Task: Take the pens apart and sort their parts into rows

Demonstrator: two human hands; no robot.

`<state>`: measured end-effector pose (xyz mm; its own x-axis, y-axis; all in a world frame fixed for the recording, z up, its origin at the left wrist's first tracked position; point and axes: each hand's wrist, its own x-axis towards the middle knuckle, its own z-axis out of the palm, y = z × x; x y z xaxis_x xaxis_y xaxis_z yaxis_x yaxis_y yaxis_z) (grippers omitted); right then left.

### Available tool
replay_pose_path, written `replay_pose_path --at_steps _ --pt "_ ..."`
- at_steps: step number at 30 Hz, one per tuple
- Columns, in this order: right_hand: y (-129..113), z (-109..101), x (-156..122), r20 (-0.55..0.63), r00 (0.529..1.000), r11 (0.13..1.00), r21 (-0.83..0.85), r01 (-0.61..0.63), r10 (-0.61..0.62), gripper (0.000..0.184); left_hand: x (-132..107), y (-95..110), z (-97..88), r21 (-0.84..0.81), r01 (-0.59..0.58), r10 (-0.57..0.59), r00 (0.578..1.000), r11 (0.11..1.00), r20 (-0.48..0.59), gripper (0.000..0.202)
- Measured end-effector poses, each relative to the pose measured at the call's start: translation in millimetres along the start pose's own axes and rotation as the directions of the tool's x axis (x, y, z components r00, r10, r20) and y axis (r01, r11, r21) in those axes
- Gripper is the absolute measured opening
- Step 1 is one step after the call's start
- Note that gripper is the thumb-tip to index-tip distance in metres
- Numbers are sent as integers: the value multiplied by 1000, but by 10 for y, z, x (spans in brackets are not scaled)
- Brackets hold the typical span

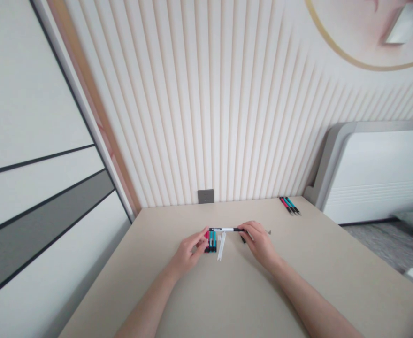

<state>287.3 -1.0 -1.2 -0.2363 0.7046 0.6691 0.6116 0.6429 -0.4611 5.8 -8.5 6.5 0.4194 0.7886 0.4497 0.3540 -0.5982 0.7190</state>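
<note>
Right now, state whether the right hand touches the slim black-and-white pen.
Touching: the head view shows the right hand pinching the end of the slim black-and-white pen between its fingers.

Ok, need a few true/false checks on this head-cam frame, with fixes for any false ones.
1. The left hand and right hand hold a black-and-white pen between them. True.
2. A grey wall plate lies on the desk. False: it is mounted on the ribbed wall behind the desk.
3. Red and teal pens lie near the desk's far right corner. True.
4. The pens by the left hand stand in a cup. False: no cup shows; they lie on the desk.
5. White strips lie on the desk below the held pen. True.
</note>
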Motion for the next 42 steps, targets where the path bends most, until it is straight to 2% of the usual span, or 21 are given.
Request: replay_pose_path --at_steps 7,11,17,23,29,33,42 --pt "-22 34 3 -41 999 1000 -4 7 -8 17 -22 2 56 -93 43 -31 992 995 120 61" --pt "-6 32 4 -70 997 1000 -13 17 -18 19 -31 0 63 -82 68 -53 983 994 175 62" --pt "-40 7 36 -98 994 999 -26 45 -47 18 -33 -39 66 -88 37 -26 993 995 115 70" --pt "-45 -7 36 -125 989 996 -36 78 -82 19 -65 -46 97 -85 3 12 985 996 169 67" --pt "-14 -32 72 -122 988 995 -42 90 -94 20 -59 -15 108 -99 -1 15 990 995 144 67" --pt "0 -33 62 -131 988 997 -37 74 -78 19 -65 -16 128 -71 -26 38 985 997 168 66" --pt "-37 -2 72 -128 987 995 -15 98 -99 20 -56 -57 173 -91 -27 37 994 995 104 77"
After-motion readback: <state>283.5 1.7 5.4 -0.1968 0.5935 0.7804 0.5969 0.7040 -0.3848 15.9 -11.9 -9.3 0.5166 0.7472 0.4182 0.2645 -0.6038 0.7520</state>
